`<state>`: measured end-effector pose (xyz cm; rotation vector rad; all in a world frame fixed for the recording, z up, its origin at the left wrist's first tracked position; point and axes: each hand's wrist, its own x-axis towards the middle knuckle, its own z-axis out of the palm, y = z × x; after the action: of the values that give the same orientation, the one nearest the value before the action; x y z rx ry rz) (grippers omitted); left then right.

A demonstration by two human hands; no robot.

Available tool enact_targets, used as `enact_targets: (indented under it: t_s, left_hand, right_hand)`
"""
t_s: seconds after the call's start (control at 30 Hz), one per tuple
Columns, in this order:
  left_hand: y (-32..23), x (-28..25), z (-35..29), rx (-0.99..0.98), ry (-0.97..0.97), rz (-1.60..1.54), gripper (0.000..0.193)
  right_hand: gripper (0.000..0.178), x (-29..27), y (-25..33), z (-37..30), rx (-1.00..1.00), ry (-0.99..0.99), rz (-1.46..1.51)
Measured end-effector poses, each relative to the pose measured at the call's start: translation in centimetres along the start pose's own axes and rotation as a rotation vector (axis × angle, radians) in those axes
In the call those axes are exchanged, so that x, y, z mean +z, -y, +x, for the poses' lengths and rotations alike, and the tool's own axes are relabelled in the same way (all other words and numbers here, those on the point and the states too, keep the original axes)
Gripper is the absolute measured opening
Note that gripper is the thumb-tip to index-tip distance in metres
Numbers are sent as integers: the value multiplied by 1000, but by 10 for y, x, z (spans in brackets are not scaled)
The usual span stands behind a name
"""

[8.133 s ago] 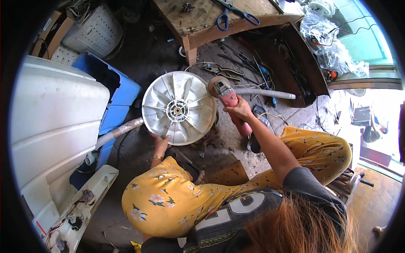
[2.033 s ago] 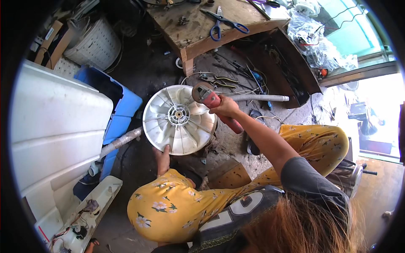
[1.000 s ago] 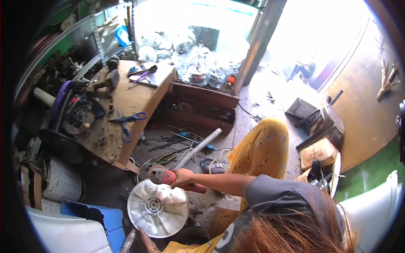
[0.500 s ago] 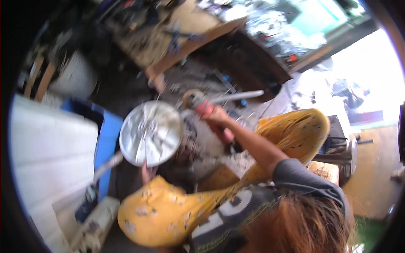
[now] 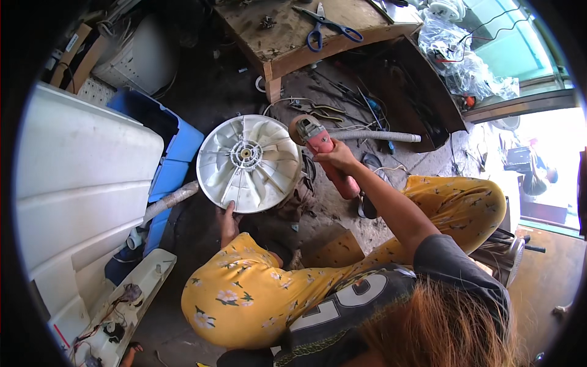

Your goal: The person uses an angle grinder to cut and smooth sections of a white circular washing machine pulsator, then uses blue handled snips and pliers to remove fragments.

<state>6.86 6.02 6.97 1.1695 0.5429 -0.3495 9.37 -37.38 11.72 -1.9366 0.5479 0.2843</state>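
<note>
A round white plastic disc [image 5: 269, 174] with curved ribs and a centre hub, much like a washing machine pulsator, is tilted up in front of me. My left hand [image 5: 228, 223] grips its lower rim, thumb on the ribbed face and the other fingers hidden behind. In my right hand [image 5: 336, 156] is a red angle grinder [image 5: 343, 183], held around its body. The grinder's brownish round wheel [image 5: 299, 129] is at the disc's right rim; whether they touch I cannot tell. Whether the wheel spins does not show.
A wooden table [image 5: 281, 60] with blue-handled scissors [image 5: 324, 27] stands ahead. Pliers [image 5: 327, 114], cables and a grey corrugated hose [image 5: 385, 136] lie on the floor beyond the grinder. On the left are a large white panel [image 5: 92, 162] and a blue bin [image 5: 174, 159]. A rusty metal casing [image 5: 422, 92] is at right.
The view has swung and sharpened from a blur. Both hands keep their hold; the grinder's wheel and the disc's right rim now overlap in view, where a small gap showed before.
</note>
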Motion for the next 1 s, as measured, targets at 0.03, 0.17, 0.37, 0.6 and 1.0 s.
enact_targets:
  t_s: [0.03,0.17,0.37,0.6,1.0]
  left_hand:
    - [-2,1,2,-4,1,-1,53]
    - [-11,22,2,-73,-66,-57,55]
    - [-8,17,-11,4,-28,191,60]
    - [16,11,-8,58,14,77,57]
    - [50,-3,2,100,-31,90,61]
  right_hand:
    - [85,1,-2,4,20,2,-17]
    - [86,2,-9,15,21,-8,-37]
    - [87,20,9,18,41,6,-110]
    - [86,19,14,17,50,21,-101]
    - [91,34,49,-2,39,93,-182]
